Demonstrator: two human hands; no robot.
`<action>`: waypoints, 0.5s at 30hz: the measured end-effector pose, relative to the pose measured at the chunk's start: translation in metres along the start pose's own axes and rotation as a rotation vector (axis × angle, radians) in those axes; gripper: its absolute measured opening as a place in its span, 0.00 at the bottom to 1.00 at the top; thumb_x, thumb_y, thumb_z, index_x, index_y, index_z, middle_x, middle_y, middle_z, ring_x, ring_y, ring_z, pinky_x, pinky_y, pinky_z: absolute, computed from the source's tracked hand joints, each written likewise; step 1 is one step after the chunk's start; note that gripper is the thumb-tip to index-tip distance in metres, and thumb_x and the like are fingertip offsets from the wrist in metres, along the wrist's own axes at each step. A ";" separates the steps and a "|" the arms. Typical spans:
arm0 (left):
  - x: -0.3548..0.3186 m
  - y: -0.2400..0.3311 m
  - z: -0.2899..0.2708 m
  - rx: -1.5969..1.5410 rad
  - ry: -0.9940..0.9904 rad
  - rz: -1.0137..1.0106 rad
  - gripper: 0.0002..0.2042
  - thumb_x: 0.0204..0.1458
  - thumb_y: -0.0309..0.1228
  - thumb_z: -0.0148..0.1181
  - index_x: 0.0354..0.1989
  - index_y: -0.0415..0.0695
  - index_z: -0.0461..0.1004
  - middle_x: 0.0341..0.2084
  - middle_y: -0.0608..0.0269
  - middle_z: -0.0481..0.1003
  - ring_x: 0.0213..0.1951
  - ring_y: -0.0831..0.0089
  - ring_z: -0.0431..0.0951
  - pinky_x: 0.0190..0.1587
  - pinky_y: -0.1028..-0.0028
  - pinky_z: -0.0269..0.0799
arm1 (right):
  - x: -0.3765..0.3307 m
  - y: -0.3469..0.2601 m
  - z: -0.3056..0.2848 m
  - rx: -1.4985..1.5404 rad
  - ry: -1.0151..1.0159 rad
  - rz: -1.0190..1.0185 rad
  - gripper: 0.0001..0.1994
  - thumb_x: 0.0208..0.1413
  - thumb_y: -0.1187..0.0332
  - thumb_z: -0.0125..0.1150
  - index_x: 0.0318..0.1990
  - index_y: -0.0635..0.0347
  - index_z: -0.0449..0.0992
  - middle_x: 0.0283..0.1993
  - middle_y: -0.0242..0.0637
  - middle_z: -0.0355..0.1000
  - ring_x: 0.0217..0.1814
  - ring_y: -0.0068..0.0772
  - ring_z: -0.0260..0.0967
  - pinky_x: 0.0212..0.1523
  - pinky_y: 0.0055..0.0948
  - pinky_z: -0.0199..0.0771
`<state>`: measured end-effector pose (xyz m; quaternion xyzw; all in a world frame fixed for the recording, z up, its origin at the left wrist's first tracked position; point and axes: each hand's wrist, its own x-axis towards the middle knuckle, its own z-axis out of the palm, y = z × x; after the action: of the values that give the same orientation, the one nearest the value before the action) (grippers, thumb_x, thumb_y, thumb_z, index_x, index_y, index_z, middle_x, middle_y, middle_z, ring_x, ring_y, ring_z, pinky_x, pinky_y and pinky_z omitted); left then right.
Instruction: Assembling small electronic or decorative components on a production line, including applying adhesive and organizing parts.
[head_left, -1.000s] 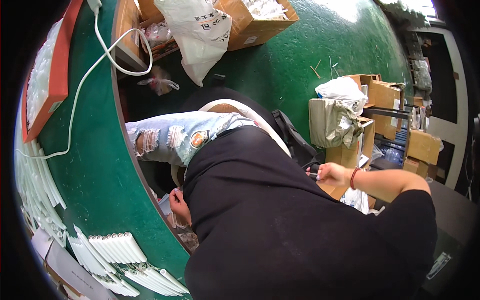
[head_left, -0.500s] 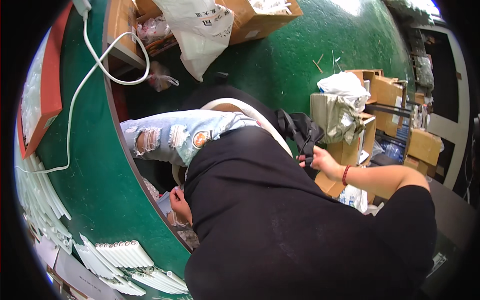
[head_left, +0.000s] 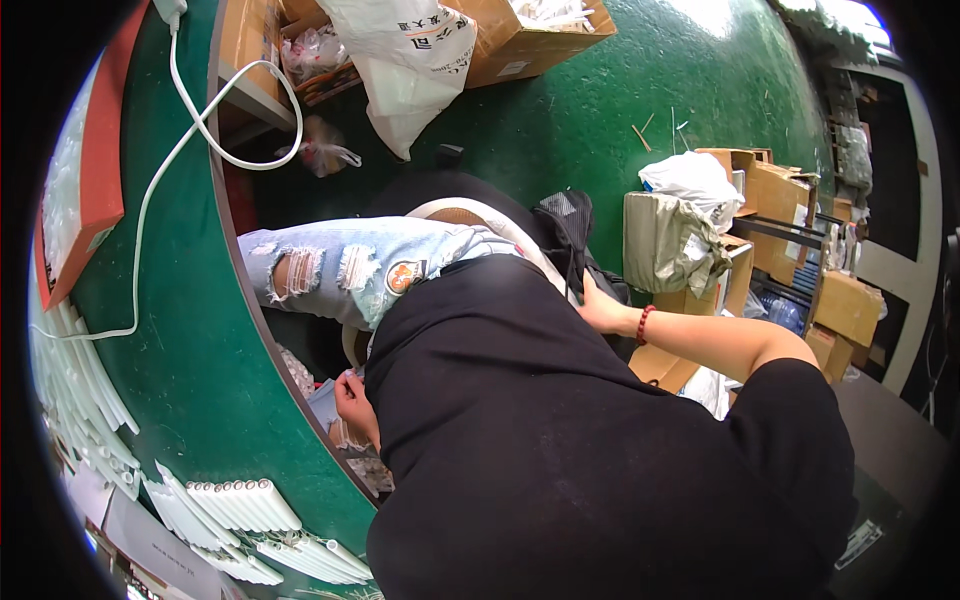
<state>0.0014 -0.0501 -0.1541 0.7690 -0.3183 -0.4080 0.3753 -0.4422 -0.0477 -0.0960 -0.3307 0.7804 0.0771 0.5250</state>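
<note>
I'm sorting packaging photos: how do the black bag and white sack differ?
The black bag is dark; the white sack is pale with dark print. The right hand touches the black bag; neither hand touches the white sack. Both look soft.

Glossy green floor, white glare, green table at left, pale frame at right

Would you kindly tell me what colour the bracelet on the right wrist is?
The bracelet is red; it shows best in the head view.
</note>
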 end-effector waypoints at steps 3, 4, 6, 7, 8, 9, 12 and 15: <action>-0.002 -0.004 -0.007 0.024 0.011 -0.020 0.09 0.60 0.31 0.54 0.37 0.37 0.74 0.25 0.68 0.73 0.28 0.83 0.70 0.33 0.82 0.66 | 0.004 -0.058 -0.028 -0.147 0.256 -0.403 0.36 0.47 0.73 0.60 0.64 0.70 0.52 0.58 0.52 0.64 0.62 0.44 0.61 0.63 0.35 0.59; 0.000 -0.008 -0.006 0.021 0.010 -0.025 0.09 0.60 0.31 0.54 0.37 0.37 0.74 0.25 0.68 0.73 0.28 0.83 0.70 0.32 0.82 0.66 | 0.009 -0.076 -0.050 -0.132 0.012 -0.289 0.30 0.45 0.77 0.55 0.59 0.71 0.59 0.53 0.54 0.68 0.58 0.47 0.65 0.58 0.36 0.64; 0.002 -0.012 -0.005 -0.010 -0.005 -0.019 0.08 0.60 0.30 0.54 0.37 0.37 0.74 0.25 0.69 0.73 0.27 0.83 0.69 0.31 0.82 0.66 | 0.026 -0.053 -0.064 0.013 -0.271 -0.130 0.16 0.43 0.81 0.51 0.43 0.68 0.74 0.37 0.47 0.76 0.43 0.42 0.74 0.43 0.35 0.72; 0.002 -0.023 -0.011 -0.010 0.004 -0.014 0.08 0.60 0.30 0.54 0.37 0.37 0.74 0.25 0.69 0.73 0.27 0.83 0.69 0.31 0.82 0.66 | 0.025 -0.044 -0.067 0.249 -0.560 0.138 0.14 0.43 0.79 0.55 0.40 0.65 0.76 0.34 0.42 0.75 0.37 0.34 0.73 0.37 0.33 0.72; 0.007 -0.042 -0.015 -0.027 -0.048 0.089 0.07 0.60 0.29 0.54 0.37 0.37 0.74 0.25 0.69 0.73 0.27 0.83 0.69 0.31 0.82 0.66 | 0.033 -0.032 -0.058 0.109 -0.707 0.036 0.12 0.44 0.78 0.56 0.39 0.65 0.75 0.31 0.40 0.74 0.32 0.32 0.73 0.33 0.31 0.75; 0.006 -0.065 -0.022 -0.043 -0.071 0.190 0.07 0.60 0.28 0.54 0.37 0.38 0.74 0.26 0.69 0.73 0.27 0.83 0.69 0.31 0.81 0.67 | 0.046 -0.032 -0.046 -0.060 -0.862 -0.080 0.10 0.46 0.77 0.57 0.38 0.64 0.74 0.28 0.38 0.73 0.27 0.30 0.74 0.29 0.30 0.77; 0.004 -0.034 0.003 0.021 -0.032 -0.041 0.06 0.59 0.28 0.54 0.35 0.38 0.74 0.23 0.69 0.71 0.27 0.80 0.68 0.33 0.79 0.67 | 0.047 -0.048 -0.044 -0.169 -0.700 0.193 0.10 0.54 0.70 0.56 0.37 0.69 0.75 0.32 0.45 0.76 0.26 0.35 0.76 0.29 0.33 0.81; -0.001 -0.009 -0.007 0.110 -0.028 0.131 0.09 0.59 0.32 0.54 0.35 0.38 0.74 0.22 0.68 0.71 0.25 0.80 0.68 0.30 0.78 0.65 | 0.034 -0.067 -0.066 0.475 -0.433 0.432 0.10 0.61 0.69 0.47 0.42 0.65 0.73 0.31 0.45 0.76 0.25 0.39 0.76 0.27 0.32 0.79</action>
<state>0.0092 -0.0423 -0.1589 0.7603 -0.3949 -0.3753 0.3537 -0.4604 -0.1451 -0.0818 -0.0041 0.6994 0.0711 0.7112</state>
